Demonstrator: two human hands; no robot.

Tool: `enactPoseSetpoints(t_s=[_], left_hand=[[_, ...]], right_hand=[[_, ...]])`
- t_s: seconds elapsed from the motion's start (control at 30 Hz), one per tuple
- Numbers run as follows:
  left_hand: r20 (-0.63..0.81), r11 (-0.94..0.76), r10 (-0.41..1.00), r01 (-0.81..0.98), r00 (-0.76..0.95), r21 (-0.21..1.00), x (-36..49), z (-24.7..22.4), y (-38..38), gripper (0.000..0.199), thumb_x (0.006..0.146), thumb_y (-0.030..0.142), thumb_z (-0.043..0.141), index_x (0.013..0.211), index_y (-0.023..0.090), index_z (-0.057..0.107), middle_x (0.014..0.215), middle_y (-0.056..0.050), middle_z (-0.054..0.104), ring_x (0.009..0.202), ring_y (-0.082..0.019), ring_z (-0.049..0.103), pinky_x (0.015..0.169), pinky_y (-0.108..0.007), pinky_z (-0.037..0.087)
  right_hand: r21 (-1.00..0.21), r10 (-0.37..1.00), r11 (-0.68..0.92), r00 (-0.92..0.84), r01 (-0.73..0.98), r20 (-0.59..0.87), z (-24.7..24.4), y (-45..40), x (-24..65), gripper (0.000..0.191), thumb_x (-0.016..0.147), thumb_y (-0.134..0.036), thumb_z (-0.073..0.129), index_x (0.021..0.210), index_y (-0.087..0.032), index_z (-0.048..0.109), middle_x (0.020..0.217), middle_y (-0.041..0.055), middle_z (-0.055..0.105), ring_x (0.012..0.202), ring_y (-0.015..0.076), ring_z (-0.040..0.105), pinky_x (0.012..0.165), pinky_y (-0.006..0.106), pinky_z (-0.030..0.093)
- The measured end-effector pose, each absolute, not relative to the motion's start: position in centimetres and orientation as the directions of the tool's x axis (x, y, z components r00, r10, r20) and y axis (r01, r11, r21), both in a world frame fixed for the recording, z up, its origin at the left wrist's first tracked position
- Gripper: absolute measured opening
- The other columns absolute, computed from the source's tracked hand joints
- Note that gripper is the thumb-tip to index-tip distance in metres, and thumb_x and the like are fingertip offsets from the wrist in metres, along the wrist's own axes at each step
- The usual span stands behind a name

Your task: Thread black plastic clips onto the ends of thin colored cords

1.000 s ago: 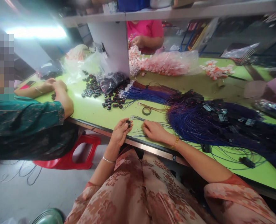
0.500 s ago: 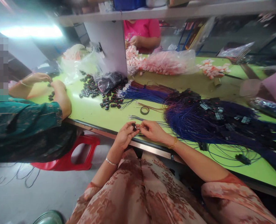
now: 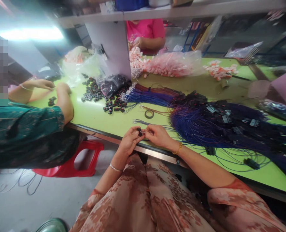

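Observation:
At the table's front edge, my left hand (image 3: 129,140) pinches a small black connector housing (image 3: 139,131). My right hand (image 3: 156,135) is closed in a pinch on a thin wire, its metal terminal end (image 3: 143,132) against the housing. Whether the terminal sits inside the housing I cannot tell. Just beyond my hands lie a few loose dark wires (image 3: 140,121) with bare terminals and a roll of black tape (image 3: 149,114). To the right spreads a large bundle of blue wires (image 3: 188,122) with black connectors on it.
Loose black connector housings (image 3: 113,105) are heaped left of centre by a plastic bag (image 3: 115,85). A co-worker's arm (image 3: 64,96) rests at the left. Behind stand a grey upright panel (image 3: 111,48) and a bag of pink-white parts (image 3: 174,63). A red stool (image 3: 89,161) stands below.
My hands hold nearly the same pose, with the terminal still at the housing. The co-worker's hands at the left have shifted slightly, moving apart from the small black pieces.

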State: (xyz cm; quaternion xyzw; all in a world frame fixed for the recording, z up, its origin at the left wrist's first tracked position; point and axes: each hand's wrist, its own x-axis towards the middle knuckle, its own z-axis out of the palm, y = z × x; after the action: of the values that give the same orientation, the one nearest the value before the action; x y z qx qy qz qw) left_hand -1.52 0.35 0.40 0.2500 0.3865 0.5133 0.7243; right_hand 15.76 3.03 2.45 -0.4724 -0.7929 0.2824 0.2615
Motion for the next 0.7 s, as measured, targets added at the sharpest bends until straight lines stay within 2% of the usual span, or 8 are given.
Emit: enactPoseSetpoints(t_s=[0.2, 0.43, 0.57, 0.7], left_hand=[[-0.309, 0.338, 0.940, -0.532, 0.147, 0.776, -1.4, 0.4, 0.2, 0.035, 0.069, 0.024, 0.079, 0.097, 0.017, 0.059, 0.093, -0.004, 0.069, 0.086, -0.014, 0.067, 0.093, -0.036, 0.053], [-0.300, 0.294, 0.952, -0.464, 0.063, 0.836, -0.3, 0.1, -0.4, 0.040, 0.063, 0.029, 0.084, 0.090, 0.017, 0.057, 0.081, 0.001, 0.065, 0.075, -0.010, 0.063, 0.079, -0.026, 0.053], [-0.342, 0.321, 0.939, -0.456, 0.039, 0.830, -0.2, 0.2, -0.3, 0.041, 0.062, 0.033, 0.084, 0.087, 0.017, 0.056, 0.076, 0.002, 0.063, 0.071, -0.009, 0.062, 0.076, -0.027, 0.054], [-0.325, 0.299, 0.946, -0.457, 0.023, 0.838, -0.1, 0.1, -0.1, 0.042, 0.062, 0.033, 0.084, 0.088, 0.017, 0.055, 0.077, 0.002, 0.064, 0.072, -0.010, 0.063, 0.078, -0.028, 0.054]], right_hand=[[-0.668, 0.889, 0.416, -0.430, 0.617, 0.157, 2.3, 3.0, 15.7, 0.019, 0.084, -0.028, 0.053, 0.068, -0.017, 0.057, 0.059, -0.0017, 0.053, 0.054, 0.0101, 0.040, 0.056, 0.023, 0.025], [-0.623, 0.841, 0.497, -0.512, 0.603, 0.175, 1.7, 2.7, 15.6, 0.016, 0.085, -0.023, 0.049, 0.072, -0.017, 0.057, 0.063, 0.0003, 0.055, 0.057, 0.0114, 0.042, 0.058, 0.024, 0.027], [-0.540, 0.767, 0.611, -0.601, 0.579, 0.225, 1.9, 2.8, 15.9, 0.017, 0.088, -0.021, 0.045, 0.079, -0.016, 0.059, 0.073, 0.0049, 0.060, 0.065, 0.0140, 0.047, 0.063, 0.025, 0.030], [-0.546, 0.772, 0.598, -0.604, 0.587, 0.197, 1.8, 2.9, 15.9, 0.016, 0.087, -0.019, 0.045, 0.084, -0.015, 0.060, 0.075, 0.0053, 0.062, 0.067, 0.0144, 0.049, 0.065, 0.025, 0.032]])
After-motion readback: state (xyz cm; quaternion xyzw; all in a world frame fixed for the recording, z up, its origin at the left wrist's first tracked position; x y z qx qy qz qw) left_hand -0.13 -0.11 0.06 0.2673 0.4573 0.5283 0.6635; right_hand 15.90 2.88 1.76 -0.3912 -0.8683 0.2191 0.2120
